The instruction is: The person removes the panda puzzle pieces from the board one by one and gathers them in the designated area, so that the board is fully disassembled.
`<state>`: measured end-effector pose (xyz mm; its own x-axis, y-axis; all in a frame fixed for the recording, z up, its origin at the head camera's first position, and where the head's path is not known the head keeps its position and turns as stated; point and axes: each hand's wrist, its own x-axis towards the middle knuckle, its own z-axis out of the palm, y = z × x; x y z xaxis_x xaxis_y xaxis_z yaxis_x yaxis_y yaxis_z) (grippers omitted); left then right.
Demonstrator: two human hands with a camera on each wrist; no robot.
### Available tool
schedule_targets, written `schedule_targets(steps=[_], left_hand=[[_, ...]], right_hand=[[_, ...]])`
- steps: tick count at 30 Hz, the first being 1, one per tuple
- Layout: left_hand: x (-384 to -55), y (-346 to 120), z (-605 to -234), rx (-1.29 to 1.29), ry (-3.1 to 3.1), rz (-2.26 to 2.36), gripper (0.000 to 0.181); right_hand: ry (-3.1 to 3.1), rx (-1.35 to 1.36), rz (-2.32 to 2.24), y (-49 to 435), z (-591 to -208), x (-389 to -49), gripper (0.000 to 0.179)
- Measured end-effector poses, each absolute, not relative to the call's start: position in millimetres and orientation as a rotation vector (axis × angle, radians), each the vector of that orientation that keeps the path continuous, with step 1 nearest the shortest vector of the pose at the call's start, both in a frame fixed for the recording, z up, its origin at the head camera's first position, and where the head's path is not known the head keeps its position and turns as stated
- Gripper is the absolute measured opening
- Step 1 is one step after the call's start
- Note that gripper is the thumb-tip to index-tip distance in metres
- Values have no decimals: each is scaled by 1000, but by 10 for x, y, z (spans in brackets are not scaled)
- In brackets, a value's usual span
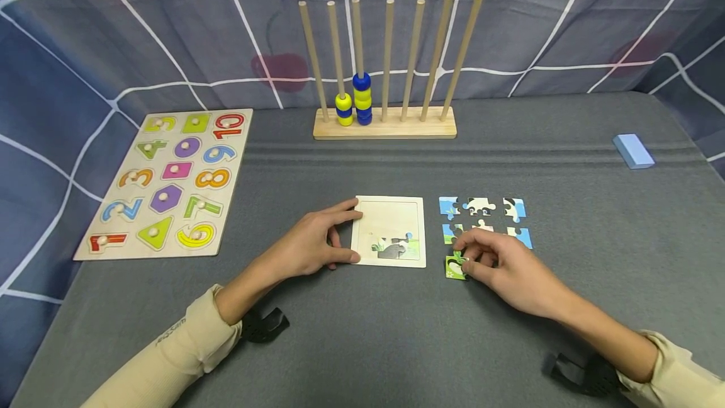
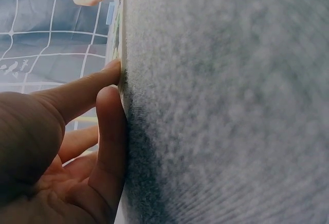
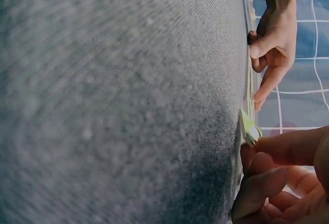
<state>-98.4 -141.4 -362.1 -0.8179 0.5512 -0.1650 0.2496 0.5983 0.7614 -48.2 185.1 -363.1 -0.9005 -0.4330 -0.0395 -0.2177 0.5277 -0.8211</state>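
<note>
My left hand point(image 1: 310, 239) rests at the left side of a square wooden puzzle tray point(image 1: 391, 213), its thumb near the lower left corner and a fingertip near the upper left. A partly assembled panda picture point(image 1: 391, 247) lies in the tray's lower part. To the tray's right, my right hand point(image 1: 510, 266) pinches a green puzzle piece point(image 1: 454, 267) between thumb and fingers. In the right wrist view the green piece point(image 3: 249, 127) is tilted up at the fingertips. Loose puzzle pieces point(image 1: 480, 206) lie in rows just beyond that hand, some partly hidden by it.
A wooden number-and-shape board point(image 1: 177, 170) lies at the left. At the back stands a peg rack point(image 1: 385, 132) with blue and yellow beads on two of its rods. A light blue block point(image 1: 633, 151) sits at the far right. A checked cloth point(image 1: 198, 24) hangs behind.
</note>
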Motion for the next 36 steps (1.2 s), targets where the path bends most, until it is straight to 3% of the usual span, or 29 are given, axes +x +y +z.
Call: schedule_targets(steps=[36], left_hand=[[-978, -1419, -3623, 648, 2438, 1092, 65]], right_hand=[[2874, -495, -969, 1801, -3647, -407, 30]])
